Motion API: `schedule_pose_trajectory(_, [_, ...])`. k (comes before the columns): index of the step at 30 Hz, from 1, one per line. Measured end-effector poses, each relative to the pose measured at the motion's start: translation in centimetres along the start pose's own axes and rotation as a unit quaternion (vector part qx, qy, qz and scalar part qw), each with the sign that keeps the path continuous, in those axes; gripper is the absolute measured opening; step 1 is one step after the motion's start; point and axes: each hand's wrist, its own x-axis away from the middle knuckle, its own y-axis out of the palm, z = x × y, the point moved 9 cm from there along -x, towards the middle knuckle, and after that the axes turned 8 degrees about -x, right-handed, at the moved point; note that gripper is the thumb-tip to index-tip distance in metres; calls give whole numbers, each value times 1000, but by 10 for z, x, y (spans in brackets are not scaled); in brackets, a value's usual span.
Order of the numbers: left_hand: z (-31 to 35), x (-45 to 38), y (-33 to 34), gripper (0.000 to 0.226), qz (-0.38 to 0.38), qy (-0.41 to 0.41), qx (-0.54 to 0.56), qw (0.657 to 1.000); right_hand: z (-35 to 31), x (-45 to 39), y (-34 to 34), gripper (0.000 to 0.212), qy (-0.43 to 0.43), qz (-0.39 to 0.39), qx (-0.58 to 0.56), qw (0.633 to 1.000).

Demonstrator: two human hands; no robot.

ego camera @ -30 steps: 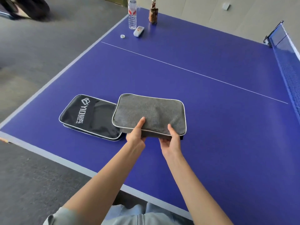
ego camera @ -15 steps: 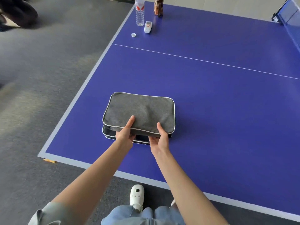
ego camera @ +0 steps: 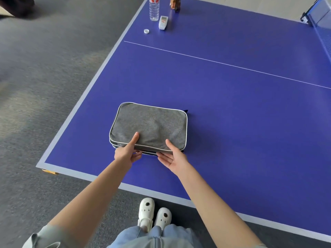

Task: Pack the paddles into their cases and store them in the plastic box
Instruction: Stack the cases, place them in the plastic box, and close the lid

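A grey paddle case [ego camera: 150, 126] with white piping lies on top of a black paddle case [ego camera: 149, 153], of which only a thin edge shows at the near side. The stack rests on the blue table-tennis table [ego camera: 232, 122] near its left corner. My left hand [ego camera: 127, 152] grips the stack's near left edge, thumb on the grey top and fingers under it. My right hand [ego camera: 172, 155] is at the near right edge, thumb on top, fingers spread low beside the black case. No paddles and no plastic box are in view.
At the table's far left edge stand a water bottle [ego camera: 154, 8], its loose cap [ego camera: 146, 31], a small white device [ego camera: 163, 22] and a brown bottle [ego camera: 174, 3]. The net [ego camera: 322, 24] runs along the far right. Grey carpet and my white shoes [ego camera: 155, 213] are below.
The grey case moved left from beside the black case onto it, so the two are stacked. The view shifted left and down. My right hand's fingers have loosened at the near edge.
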Motion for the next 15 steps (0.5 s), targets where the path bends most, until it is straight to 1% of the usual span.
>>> schedule_pose_trajectory(2, [-3, -1, -2, 73, -26, -26, -7, 999, 1, 4, -5, 46, 14, 7, 96, 995])
schedule_pose_trajectory(4, [-6, 3, -1, 79, -49, -50, -15, 997, 1, 8, -11, 53, 16, 28, 158, 987])
schedule_pose_trajectory(6, [-7, 7, 4, 81, -67, -72, 5, 995, 3, 10, -14, 57, 12, 45, 182, 982])
schedule_pose_trajectory(8, [-5, 11, 11, 80, -80, -84, 32, 993, 8, 12, -16, 59, 10, 60, 182, 981])
schedule_pose_trajectory(10, [0, 13, 19, 78, -86, -93, 61, 990, 19, 13, -13, 59, 35, 65, 130, 989])
schedule_pose_trajectory(12, [1, 13, 26, 81, -80, -115, 99, 985, 35, 15, -5, 64, 73, 69, 18, 995])
schedule_pose_trajectory(13, [2, 13, 28, 80, -76, -122, 114, 983, 37, 15, 1, 67, 72, 75, -33, 994])
schedule_pose_trajectory(15, [4, 12, 31, 66, -69, -122, 123, 982, 36, 12, 10, 75, 41, 98, -76, 991])
